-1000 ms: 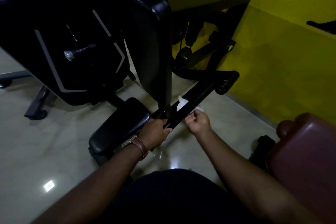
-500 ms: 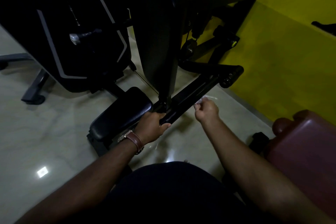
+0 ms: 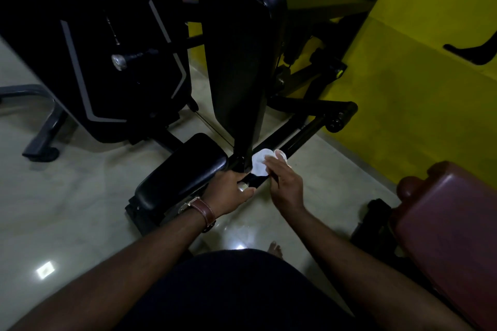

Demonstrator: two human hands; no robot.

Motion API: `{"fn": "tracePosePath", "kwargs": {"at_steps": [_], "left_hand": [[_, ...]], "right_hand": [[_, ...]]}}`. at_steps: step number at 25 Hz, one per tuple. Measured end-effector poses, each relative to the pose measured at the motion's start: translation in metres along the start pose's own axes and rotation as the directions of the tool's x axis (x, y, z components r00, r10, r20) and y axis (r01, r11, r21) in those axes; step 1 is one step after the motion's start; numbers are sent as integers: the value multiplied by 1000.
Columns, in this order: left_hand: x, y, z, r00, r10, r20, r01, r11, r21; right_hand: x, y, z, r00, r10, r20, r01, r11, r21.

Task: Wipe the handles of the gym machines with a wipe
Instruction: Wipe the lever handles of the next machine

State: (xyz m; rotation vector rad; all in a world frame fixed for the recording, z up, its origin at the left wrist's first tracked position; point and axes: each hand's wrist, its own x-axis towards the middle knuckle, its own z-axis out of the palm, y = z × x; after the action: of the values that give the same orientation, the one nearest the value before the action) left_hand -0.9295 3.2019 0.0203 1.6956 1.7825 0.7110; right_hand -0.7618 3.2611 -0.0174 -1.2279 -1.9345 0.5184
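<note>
Both hands are down on the machine now: your left hand is clamped around the near end of the black bar, steadying it, and your right hand is pressing the white wipe flat against that same bar with extended fingers, just past your left hand and right at the foot of the tall back pad. So the wipe sits on the bar, between your two hands and the far roller end by the yellow wall.

Looks like you're mid-pass on this handle, with the far stretch of the bar yet to be covered, I'd say. Watch the wipe, though: it's bunched up, held only by flat fingertips, and a quick stroke along the bar could peel it loose and drop it to the floor. That junction under the back pad is tight too; fingers could catch there if the bar pivots. The light is dim, so missed patches on black metal would be hard to spot. The seat pad lies just left of your grip
</note>
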Motion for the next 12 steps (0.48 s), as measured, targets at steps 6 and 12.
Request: {"fn": "tracePosePath", "kwargs": {"at_steps": [6, 12], "left_hand": [[-17, -6, -11, 999, 28, 28, -27, 1000, -5], [-13, -9, -5, 1000, 0, 15, -1, 999, 51]], "right_hand": [[8, 0, -16, 912, -371, 174, 389, 918, -80], [-14, -38, 9, 965, -258, 42, 261, 962, -76]]}}
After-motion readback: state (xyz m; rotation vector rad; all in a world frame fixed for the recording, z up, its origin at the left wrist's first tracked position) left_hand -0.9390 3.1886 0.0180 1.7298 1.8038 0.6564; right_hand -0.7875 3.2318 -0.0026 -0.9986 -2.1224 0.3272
